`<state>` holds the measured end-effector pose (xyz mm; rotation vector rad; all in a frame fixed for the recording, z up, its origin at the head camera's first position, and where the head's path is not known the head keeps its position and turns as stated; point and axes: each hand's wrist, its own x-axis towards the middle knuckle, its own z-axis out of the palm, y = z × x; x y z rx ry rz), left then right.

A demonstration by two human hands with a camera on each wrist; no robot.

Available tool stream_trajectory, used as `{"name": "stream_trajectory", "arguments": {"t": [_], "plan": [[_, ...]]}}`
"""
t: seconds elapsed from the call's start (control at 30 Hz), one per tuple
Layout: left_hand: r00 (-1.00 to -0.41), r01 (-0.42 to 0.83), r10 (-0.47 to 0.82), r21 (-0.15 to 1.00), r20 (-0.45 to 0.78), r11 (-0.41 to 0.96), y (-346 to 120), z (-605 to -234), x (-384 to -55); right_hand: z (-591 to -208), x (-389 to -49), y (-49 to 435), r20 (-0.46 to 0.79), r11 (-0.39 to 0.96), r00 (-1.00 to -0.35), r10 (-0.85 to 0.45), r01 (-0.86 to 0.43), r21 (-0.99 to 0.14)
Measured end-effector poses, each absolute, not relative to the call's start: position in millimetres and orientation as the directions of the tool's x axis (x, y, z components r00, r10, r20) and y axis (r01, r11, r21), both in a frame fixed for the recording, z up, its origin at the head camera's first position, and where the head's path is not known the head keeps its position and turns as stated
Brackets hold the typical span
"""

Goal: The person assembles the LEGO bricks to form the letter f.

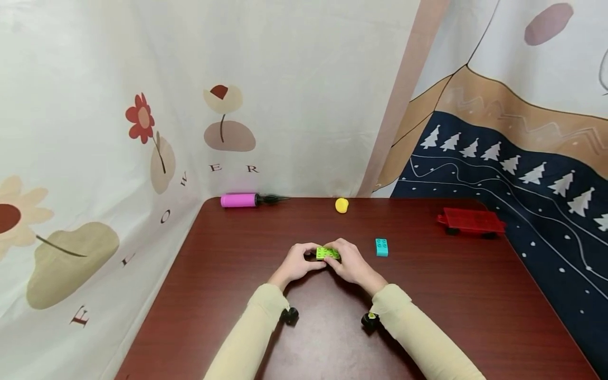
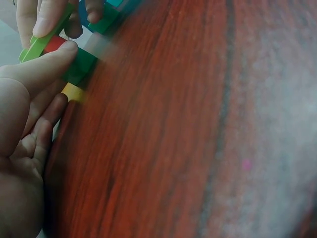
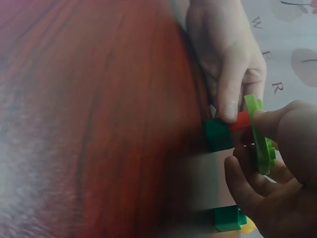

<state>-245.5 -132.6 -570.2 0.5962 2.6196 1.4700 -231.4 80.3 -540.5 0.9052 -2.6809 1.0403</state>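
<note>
Pinching from both sides at the frame's centre, the left hand (image 1: pixel 296 262) and the right hand (image 1: pixel 350 261) grip a small stack of plastic bricks topped by a flat light-green plate (image 1: pixel 328 253) above the dark red tabletop (image 1: pixel 228 274). Uneven pressure could snap the plate off. Only the wrist views show the red brick (image 3: pixel 239 120) and dark green brick (image 3: pixel 217 134) underneath.

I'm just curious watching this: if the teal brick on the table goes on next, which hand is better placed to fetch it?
Probably the right hand. The teal brick lies just to its right, while the left hand sits on the far side of the lime plate that both hands hold.
</note>
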Motion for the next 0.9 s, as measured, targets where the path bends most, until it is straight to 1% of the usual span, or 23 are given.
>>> {"name": "stream_trajectory", "arguments": {"t": [0.6,0.73,0.9], "plan": [[-0.922,0.285,0.374,0.830,0.101,0.479,-133,-568,-244,-552,-226,77,0.408,0.590,-0.759,-0.508,-0.651,-0.478],[-0.924,0.272,0.374,0.833,0.085,0.482,-134,-570,-241,-553,-225,78,0.382,0.600,-0.764,-0.521,-0.645,-0.473],[-0.921,0.277,0.378,0.836,0.091,0.473,-134,-569,-243,-545,-229,82,0.302,0.610,-0.804,-0.513,-0.589,-0.530]]}}
